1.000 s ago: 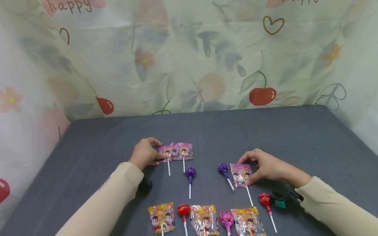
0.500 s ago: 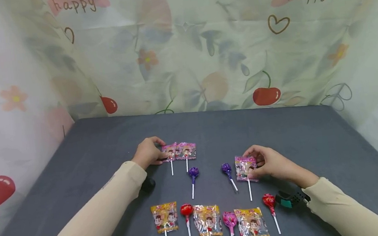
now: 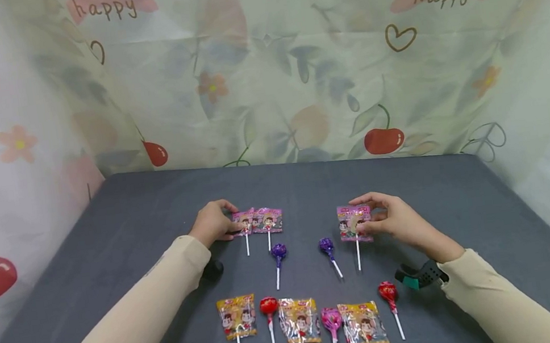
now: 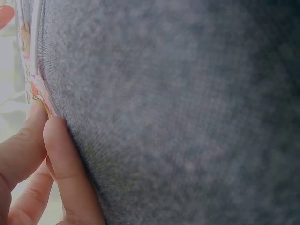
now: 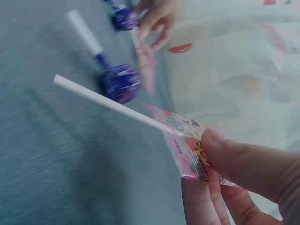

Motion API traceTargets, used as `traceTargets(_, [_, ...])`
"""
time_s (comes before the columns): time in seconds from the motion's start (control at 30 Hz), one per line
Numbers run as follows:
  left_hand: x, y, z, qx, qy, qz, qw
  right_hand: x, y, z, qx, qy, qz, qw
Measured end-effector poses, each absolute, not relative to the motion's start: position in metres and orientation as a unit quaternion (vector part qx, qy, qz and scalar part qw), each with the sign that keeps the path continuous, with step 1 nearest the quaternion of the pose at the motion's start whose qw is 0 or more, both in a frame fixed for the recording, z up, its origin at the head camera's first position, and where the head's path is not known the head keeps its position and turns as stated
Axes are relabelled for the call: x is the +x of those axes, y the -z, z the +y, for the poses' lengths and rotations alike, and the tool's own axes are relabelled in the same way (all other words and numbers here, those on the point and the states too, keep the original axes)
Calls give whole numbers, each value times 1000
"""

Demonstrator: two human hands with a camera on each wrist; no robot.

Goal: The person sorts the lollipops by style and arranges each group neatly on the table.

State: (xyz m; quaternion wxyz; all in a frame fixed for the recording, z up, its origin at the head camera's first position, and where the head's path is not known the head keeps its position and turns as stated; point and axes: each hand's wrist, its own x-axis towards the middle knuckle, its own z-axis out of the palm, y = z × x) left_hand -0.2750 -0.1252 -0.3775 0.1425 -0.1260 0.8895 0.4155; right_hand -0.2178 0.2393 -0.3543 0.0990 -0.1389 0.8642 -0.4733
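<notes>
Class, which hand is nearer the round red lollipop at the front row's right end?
Right. The right hand is almost straight beyond the round red lollipop; the left hand is beyond it too, but far to its left.

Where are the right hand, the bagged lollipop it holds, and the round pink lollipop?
Right hand [image 3: 399, 218]: head view, middle of the hand.
Bagged lollipop [image 3: 349, 223]: head view, middle of its wrapper.
Round pink lollipop [image 3: 331, 318]: head view, its candy head.

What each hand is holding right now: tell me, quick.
Left hand: pinching the leftmost pink-wrapped lollipop.
Right hand: pinching the rightmost pink-wrapped lollipop.
</notes>
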Motion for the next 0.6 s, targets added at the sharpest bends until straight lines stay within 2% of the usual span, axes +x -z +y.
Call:
traceTargets(0.2, [-276, 378, -126, -122, -415, 890, 145, -219, 328, 231, -133, 511, 845, 86])
traceTargets(0.6, [-272, 376, -127, -108, -417, 892, 139, -221, 272, 202, -156, 572, 805, 13])
